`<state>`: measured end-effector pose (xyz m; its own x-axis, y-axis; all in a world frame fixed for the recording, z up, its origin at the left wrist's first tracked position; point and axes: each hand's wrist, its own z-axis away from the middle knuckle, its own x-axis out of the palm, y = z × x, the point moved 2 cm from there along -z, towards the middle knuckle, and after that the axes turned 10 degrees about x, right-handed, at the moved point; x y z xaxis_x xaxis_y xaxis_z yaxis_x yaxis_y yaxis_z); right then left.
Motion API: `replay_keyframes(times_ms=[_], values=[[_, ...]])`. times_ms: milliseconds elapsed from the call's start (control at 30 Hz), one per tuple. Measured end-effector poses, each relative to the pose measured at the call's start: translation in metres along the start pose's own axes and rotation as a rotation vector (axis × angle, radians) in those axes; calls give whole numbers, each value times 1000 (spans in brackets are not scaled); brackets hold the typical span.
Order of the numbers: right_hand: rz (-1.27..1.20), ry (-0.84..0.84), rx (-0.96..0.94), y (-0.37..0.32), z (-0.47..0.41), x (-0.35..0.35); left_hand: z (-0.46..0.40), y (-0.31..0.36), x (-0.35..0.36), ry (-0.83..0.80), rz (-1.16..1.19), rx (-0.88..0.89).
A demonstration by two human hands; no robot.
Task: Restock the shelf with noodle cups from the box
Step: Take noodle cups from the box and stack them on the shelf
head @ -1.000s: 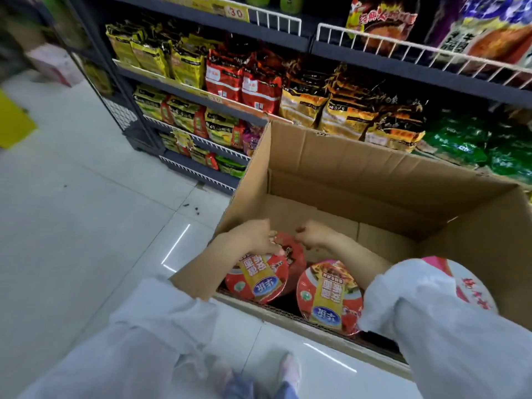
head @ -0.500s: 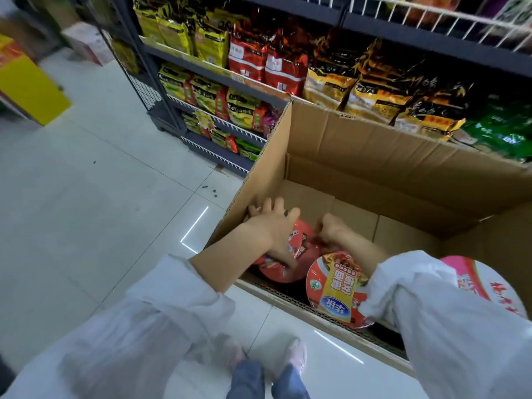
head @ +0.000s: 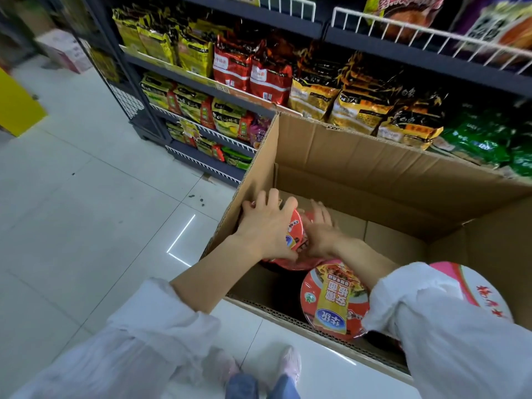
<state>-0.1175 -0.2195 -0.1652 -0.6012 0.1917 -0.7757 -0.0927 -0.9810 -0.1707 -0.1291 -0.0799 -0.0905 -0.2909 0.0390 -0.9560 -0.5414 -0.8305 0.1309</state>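
Observation:
An open cardboard box (head: 354, 156) stands on the floor against the shelf (head: 201, 84). Inside it, at the left end, both my hands hold one red noodle cup (head: 296, 234). My left hand (head: 266, 226) lies over the cup's left side with fingers spread and curled round its rim. My right hand (head: 322, 231) grips its right side. A second red noodle cup (head: 335, 300) with a yellow label lies nearer me in the box. A pink-and-white lidded cup (head: 472, 286) shows behind my right sleeve.
The shelf carries rows of yellow, red, gold and green noodle packets (head: 259, 70). Its upper tier has white wire rails (head: 426, 36). White tiled floor (head: 86, 211) stretches to the left. A yellow object (head: 17, 108) stands far left. My feet (head: 290, 367) are just before the box.
My left hand has slid further over the red cup and my right hand has closed in on its other side. The cup has tilted up between them.

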Motion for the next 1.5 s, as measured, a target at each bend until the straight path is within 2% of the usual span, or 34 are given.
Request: replay_keyframes(times_ms=[100, 200, 333, 467, 600, 733, 867, 1000, 1133, 1233, 1333, 1500], values=[[159, -83, -28, -15, -4, 13, 0, -1, 4, -17, -54, 19], [190, -92, 19, -18, -10, 17, -1, -1, 7, -30, -62, 25], [-6, -3, 114, -8, -21, 8, -2, -1, 1, -31, 2, -4], [-138, 11, 244, 14, -27, 4, -12, 3, -8, 12, 212, -148], [-465, -77, 276, 32, -25, 9, -32, 5, -8, 61, 506, -354], [-800, -107, 316, 42, -24, 1, -52, 4, 8, 29, 763, -443], [-1303, -162, 463, 49, -14, -6, -53, 0, 20, -3, 1317, -676], [-1549, -274, 415, 52, -10, -10, -57, -4, 28, -86, 1437, -800], [-1535, -297, 304, 46, -7, -9, -61, 1, 23, -98, 1379, -797], [-1459, -244, 324, 40, 3, -16, -56, 10, 25, -156, 1477, -786], [-1402, -190, 312, 39, 18, -29, -51, 14, 12, -71, 1509, -785], [-1367, 70, 159, 36, 61, -96, -45, 17, -50, 55, 1476, -589]])
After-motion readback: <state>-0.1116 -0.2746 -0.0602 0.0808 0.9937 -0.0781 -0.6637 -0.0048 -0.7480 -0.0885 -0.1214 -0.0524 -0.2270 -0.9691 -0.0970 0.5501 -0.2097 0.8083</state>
